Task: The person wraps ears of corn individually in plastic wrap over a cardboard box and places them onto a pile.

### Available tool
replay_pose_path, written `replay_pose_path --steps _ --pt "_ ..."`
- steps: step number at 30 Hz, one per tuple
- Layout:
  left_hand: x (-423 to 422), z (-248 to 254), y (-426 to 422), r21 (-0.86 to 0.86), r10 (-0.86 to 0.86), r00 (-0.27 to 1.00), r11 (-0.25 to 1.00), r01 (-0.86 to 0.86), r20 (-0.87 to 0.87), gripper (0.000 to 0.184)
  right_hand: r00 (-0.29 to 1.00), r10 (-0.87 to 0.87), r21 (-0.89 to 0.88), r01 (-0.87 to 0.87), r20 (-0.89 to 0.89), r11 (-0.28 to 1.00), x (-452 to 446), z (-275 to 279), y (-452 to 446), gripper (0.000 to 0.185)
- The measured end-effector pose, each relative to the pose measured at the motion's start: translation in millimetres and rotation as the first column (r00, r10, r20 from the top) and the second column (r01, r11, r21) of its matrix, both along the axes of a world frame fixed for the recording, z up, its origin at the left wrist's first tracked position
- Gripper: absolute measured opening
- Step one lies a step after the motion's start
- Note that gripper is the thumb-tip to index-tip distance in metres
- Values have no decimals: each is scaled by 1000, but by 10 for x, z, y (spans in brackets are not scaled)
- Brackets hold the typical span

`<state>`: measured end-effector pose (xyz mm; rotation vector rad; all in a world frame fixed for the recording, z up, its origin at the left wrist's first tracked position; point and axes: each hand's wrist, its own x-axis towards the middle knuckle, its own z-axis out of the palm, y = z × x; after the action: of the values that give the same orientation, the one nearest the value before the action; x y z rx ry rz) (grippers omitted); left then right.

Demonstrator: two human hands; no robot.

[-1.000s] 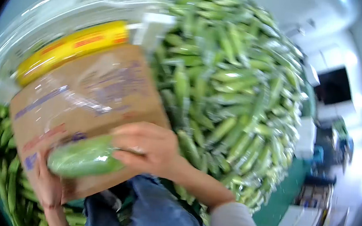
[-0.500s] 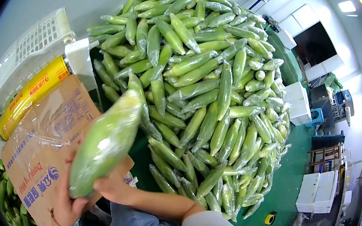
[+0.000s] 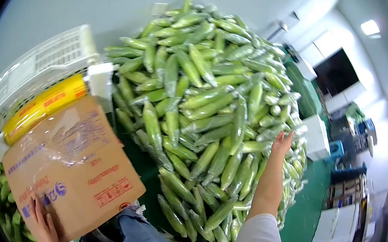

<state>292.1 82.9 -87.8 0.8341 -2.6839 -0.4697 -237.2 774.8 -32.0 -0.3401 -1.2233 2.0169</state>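
The hands have parted. Half a second ago both were on a wrapped cob above the cardboard (image 3: 74, 162); now the right hand (image 3: 283, 141) is stretched out to the far right of the pile (image 3: 214, 109), its fingertips just beside a wrapped cob (image 3: 299, 129). That one is probably the cob just carried over, though it is small and crowded there, so I cannot tell whether the fingers grip it or have let go.

The left hand (image 3: 43, 225) lies on the near edge of the cardboard, fingers slightly spread, no cob in it. So, as I judge it, wrapping is over for this cob and it is at the setting-down stage. Clear film (image 3: 64, 147) shines across the cardboard, with the yellow roll (image 3: 44, 108) along its far edge, beside the white crate (image 3: 43, 58). More cobs (image 3: 1, 194) lie at lower left.
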Motion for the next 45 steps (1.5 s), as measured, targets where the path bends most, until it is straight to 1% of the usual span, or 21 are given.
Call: replay_pose_path --steps 3,6,7,8,9,13,14,16,17,18,19,22,25,27,29,31,33,35,37,41,45 --pt "188 -77 13 -224 66 989 974 -36 129 57 923 377 18 -380 79 925 -20 -359 -1265 44" --pt "-133 327 -37 69 67 998 995 -68 17 60 458 682 267 -888 570 374 1108 -547 -3371 39" --pt "-173 271 -186 141 121 992 982 -123 23 62 357 708 490 -871 610 17 1479 -657 -3837 41" --pt "-153 -18 -434 45 114 993 993 -112 -44 63 441 683 806 -420 583 -417 1844 -341 -4387 48" --pt "-293 -28 -615 -12 85 995 996 -86 -47 59 422 760 867 -177 494 -466 2065 -280 -4817 48" --pt "-677 -111 -1164 -141 -87 973 988 57 -215 20 368 849 923 -82 379 -377 1996 -653 -5640 22" --pt "-651 -213 -1361 -154 -152 961 981 118 -230 15 305 876 924 -206 372 -321 2002 -740 -5732 12" --pt "-512 -216 -1378 -151 -116 983 984 94 -143 10 465 676 818 -392 571 -421 2035 -691 -5531 9" --pt "-397 -131 -1291 -150 -91 967 987 56 -239 7 383 746 762 -598 545 -249 1906 -903 -5330 6" --pt "-232 -53 -1196 -149 -126 924 986 76 -362 9 136 782 459 -864 609 -206 2191 -309 -5292 8" --pt "4 49 -1075 -185 -183 927 974 127 -327 11 233 778 640 -722 583 -263 2018 -517 -4991 8" --pt "579 134 -527 -263 -357 898 920 290 -258 14 165 683 571 -701 712 -426 2268 -556 -4486 13" --pt "1078 -357 167 -103 -237 904 971 214 -356 21 35 628 435 -751 777 -496 2562 -604 -4312 18" --pt "1352 -613 399 -196 -167 908 976 96 -384 24 49 605 436 -740 794 -512 2679 -720 -4246 20" --pt "1804 -1011 313 -252 146 946 942 -223 -290 38 56 615 446 -740 787 -504 2722 -693 -4317 21" --pt "2096 -1467 -97 80 799 541 577 -813 -263 52 37 602 434 -728 798 -530 2700 -656 -4402 20" --pt "2625 -2275 -752 162 941 284 314 -936 -183 66 33 554 401 -726 832 -559 2738 -588 -4462 20" --pt "2787 -2594 -1223 537 986 -106 -158 -829 125 77 44 527 388 -729 849 -564 2775 -553 -4486 20" --pt "2787 -2642 -1430 387 900 -169 -334 -859 402 85 63 518 393 -730 853 -559 2758 -563 -4488 20" --pt "2976 -2664 -1302 395 953 -9 -133 -909 302 67 123 530 443 -721 839 -533 2760 -605 -4476 18" --pt "3019 -2235 -926 944 975 115 -147 -296 188 43 123 488 412 -730 864 -545 2812 -490 -4523 17"
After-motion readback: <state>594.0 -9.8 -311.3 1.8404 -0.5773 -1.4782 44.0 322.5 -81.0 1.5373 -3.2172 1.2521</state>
